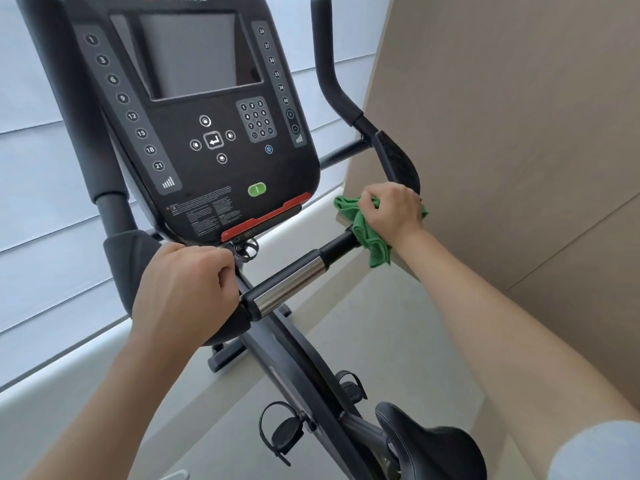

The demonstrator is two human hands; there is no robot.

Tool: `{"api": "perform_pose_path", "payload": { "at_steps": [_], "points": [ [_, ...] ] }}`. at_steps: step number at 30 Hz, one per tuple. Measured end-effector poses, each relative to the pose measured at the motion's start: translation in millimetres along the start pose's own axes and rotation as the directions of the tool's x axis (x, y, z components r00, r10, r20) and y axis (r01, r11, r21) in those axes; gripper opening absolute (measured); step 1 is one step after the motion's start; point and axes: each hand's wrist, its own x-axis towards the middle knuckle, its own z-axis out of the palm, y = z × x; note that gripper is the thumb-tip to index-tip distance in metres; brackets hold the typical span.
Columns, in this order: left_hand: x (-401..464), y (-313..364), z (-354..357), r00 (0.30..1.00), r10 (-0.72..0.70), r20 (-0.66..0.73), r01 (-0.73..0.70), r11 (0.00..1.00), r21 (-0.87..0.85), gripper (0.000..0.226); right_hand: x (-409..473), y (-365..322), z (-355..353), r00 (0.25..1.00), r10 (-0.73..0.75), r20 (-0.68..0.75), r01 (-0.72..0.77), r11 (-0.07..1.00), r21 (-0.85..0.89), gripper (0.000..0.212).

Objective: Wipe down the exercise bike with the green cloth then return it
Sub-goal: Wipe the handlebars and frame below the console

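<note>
A black exercise bike (221, 157) fills the view, its console tilted toward me. My right hand (389, 211) grips the bunched green cloth (367, 233), wrapped round the right handlebar (311, 275) where the bar bends up. The cloth's loose ends hang below the bar and stick out to the left of my fingers. My left hand (187, 289) is curled round the centre of the handlebar, just under the console's red lower edge. A bare stretch of black and chrome bar lies between the two hands.
A beige wall panel (502, 133) stands close on the right, right behind the handlebar end. White window blinds (41, 202) fill the left. Below are the black saddle (426, 441), the strapped pedals (284, 431) and a pale floor (363, 341).
</note>
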Motion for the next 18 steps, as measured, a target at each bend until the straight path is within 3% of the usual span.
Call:
{"api": "perform_pose_path", "payload": {
  "at_steps": [3, 7, 11, 15, 18],
  "points": [
    [-1.8, 1.8, -3.8, 1.0, -0.013, -0.028, 0.01, 0.996, -0.083, 0.022, -28.8, -39.2, 1.8, 0.997, -0.077, -0.018, 0.077, 0.997, 0.028, 0.036],
    [-6.0, -0.7, -6.9, 0.989, -0.103, -0.105, 0.076, 0.971, -0.228, 0.021, -76.2, -107.5, 10.9, 0.962, -0.263, 0.075, 0.254, 0.962, 0.104, 0.031],
    [-6.9, 0.1, -7.9, 0.987, -0.113, -0.111, 0.084, 0.967, -0.242, 0.021, -109.3, -138.3, 0.5, 0.92, -0.364, 0.144, 0.338, 0.924, 0.18, 0.027],
    [-6.4, 0.6, -9.4, 0.989, -0.125, -0.076, 0.105, 0.97, -0.221, 0.021, -132.9, -142.6, -10.0, 0.834, -0.47, 0.289, 0.436, 0.882, 0.176, 0.068],
    [-5.1, 2.2, -9.1, 0.992, -0.115, -0.059, 0.1, 0.973, -0.21, 0.019, -127.1, -135.5, -11.8, 0.795, -0.499, 0.345, 0.499, 0.861, 0.097, 0.077]
  ]
}}
